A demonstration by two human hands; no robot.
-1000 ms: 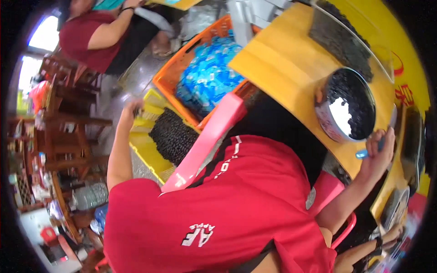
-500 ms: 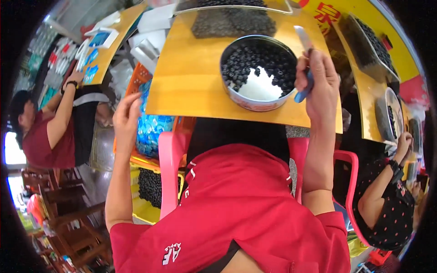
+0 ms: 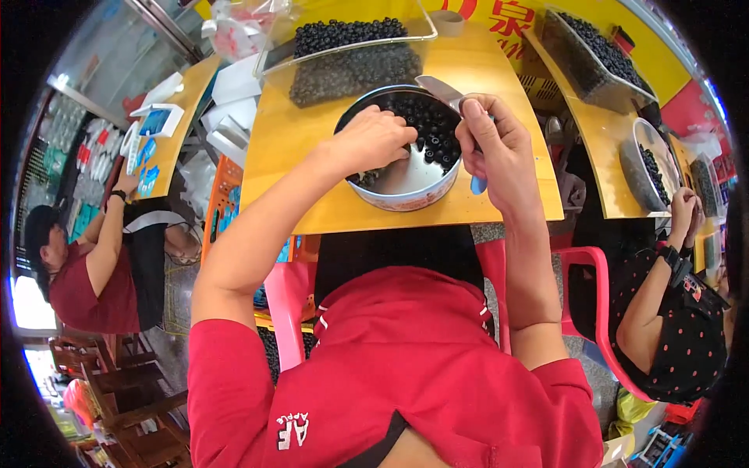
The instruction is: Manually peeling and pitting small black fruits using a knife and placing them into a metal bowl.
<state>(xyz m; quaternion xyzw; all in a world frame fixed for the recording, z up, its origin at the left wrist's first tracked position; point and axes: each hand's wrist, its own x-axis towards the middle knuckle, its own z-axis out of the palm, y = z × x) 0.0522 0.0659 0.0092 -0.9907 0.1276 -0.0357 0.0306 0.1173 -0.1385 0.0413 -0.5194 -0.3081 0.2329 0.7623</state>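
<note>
On the wooden table stands a round metal tin [image 3: 402,202] with many small black round pieces [image 3: 437,132] heaped toward its far and right sides. Its pale bottom shows bare at the near side. My left hand [image 3: 374,140] reaches over the tin's left side, fingers bent down and drawn together at the pieces. Whatever they pinch is hidden. At the tin's right rim, my right hand [image 3: 498,144] is closed around the blue handle of a knife [image 3: 441,90]. Its wide, short blade points left over the tin's far rim.
A clear plastic bin [image 3: 351,74] of black pieces stands behind the tin on the table [image 3: 499,70]. Below left are an orange crate [image 3: 224,187] and a pink chair [image 3: 285,308]. One co-worker [image 3: 90,265] works at the left table, another [image 3: 663,320] at the right one.
My left hand has come from beyond the table's left edge into the tin. The knife, still in my right hand, has tilted from upright toward the left.
</note>
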